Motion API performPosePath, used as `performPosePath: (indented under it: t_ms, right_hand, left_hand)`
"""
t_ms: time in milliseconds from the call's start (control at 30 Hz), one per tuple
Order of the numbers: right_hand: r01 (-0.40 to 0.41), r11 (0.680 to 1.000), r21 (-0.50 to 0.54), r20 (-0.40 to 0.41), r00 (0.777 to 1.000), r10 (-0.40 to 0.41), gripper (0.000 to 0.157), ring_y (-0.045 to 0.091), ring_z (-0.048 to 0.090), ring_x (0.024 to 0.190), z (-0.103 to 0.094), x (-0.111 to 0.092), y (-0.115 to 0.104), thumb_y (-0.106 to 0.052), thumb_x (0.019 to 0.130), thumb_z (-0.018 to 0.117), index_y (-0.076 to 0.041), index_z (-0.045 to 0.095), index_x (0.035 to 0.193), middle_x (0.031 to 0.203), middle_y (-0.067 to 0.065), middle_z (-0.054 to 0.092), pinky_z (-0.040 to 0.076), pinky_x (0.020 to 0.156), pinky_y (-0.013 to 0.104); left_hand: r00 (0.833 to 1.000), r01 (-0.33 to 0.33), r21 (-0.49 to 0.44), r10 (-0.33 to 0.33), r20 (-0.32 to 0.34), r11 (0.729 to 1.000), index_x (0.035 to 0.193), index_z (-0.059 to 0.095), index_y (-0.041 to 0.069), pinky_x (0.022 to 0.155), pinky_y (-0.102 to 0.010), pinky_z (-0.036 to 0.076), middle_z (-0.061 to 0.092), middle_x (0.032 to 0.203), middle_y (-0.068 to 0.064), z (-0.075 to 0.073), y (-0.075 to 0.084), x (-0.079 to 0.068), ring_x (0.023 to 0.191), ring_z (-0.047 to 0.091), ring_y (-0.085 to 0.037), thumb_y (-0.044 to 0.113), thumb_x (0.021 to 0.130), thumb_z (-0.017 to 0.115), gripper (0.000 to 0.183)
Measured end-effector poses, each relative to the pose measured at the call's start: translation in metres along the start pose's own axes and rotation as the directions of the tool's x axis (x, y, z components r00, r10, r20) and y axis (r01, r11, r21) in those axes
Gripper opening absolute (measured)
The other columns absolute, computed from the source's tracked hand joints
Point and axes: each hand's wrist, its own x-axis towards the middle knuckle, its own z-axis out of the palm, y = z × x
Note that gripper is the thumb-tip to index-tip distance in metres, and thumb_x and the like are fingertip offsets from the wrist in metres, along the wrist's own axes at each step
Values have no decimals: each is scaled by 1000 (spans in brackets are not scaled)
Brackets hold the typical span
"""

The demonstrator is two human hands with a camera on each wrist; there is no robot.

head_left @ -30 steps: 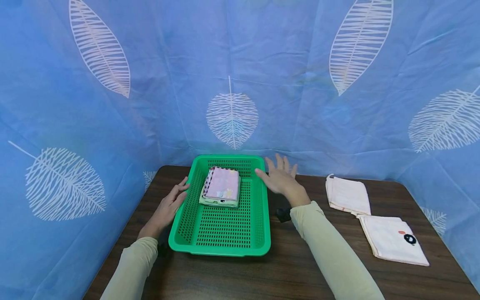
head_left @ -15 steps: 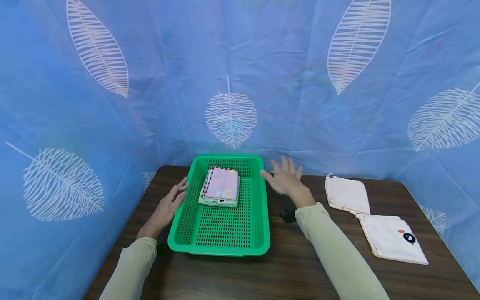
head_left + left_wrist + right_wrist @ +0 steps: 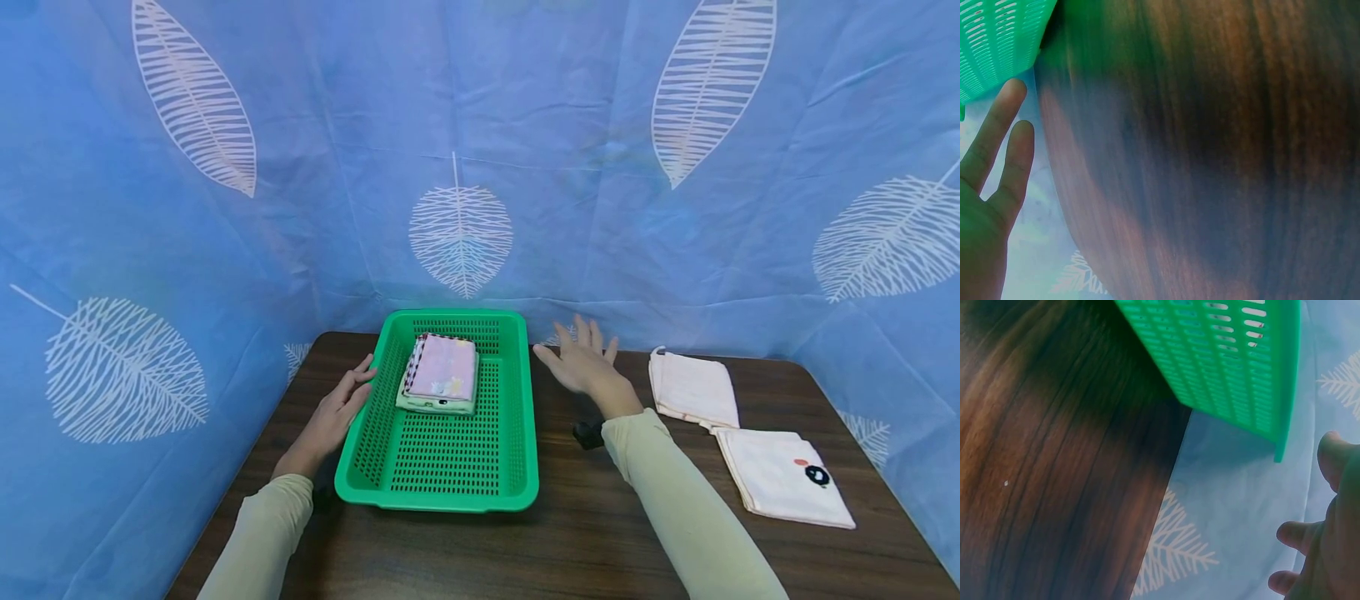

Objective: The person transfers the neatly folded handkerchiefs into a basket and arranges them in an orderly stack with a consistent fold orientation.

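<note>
A green plastic basket [image 3: 437, 502] with slotted walls stands on the dark wooden table. Inside, toward its back left, lies a small stack of folded towels [image 3: 444, 371], a pink one with a checked edge over a pale green one. At the basket's left rim is my left hand [image 3: 333, 412], fingers extended along the outside; the left wrist view shows two straight fingers [image 3: 1019, 153] close to the basket wall. My right hand [image 3: 581, 367] is spread in the air to the right of the basket, apart from its rim and holding nothing.
Two folded white towels lie on the table's right side: one with a hanging loop [image 3: 693, 390] farther back, one with a black and orange motif [image 3: 783, 479] nearer. A blue leaf-patterned curtain [image 3: 337, 233] hangs behind and beside the table [image 3: 600, 533].
My right hand has drawn away from the basket's right rim, moving right. The left hand stays by the left rim, and the basket and towels keep their places.
</note>
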Motion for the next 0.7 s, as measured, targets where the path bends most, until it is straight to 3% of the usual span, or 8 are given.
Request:
performPosePath:
  t_ms: [133, 700]
  right_hand:
    - [-6, 1000, -11, -7, 1000, 5, 81, 49, -12, 156, 1, 0, 6, -67, 104, 29, -18, 12, 166, 172, 21, -8, -12, 116, 78]
    - [-3, 1000, -14, 1, 1000, 3, 82, 52, -14, 155, -6, -4, 30, -66, 105, 28, -14, 12, 166, 170, 25, -10, -14, 114, 80]
  left_hand:
    - [1000, -3, 2, 3, 1, 1000, 152, 41, 23, 121, -68, 23, 17, 173, 1, 0, -1, 0, 160, 17, -34, 46, 111, 35, 48]
    - [1000, 13, -11, -13, 3, 1000, 153, 40, 24, 122, -68, 22, 16, 173, 6, 0, 1, 0, 161, 15, -32, 47, 111, 35, 48]
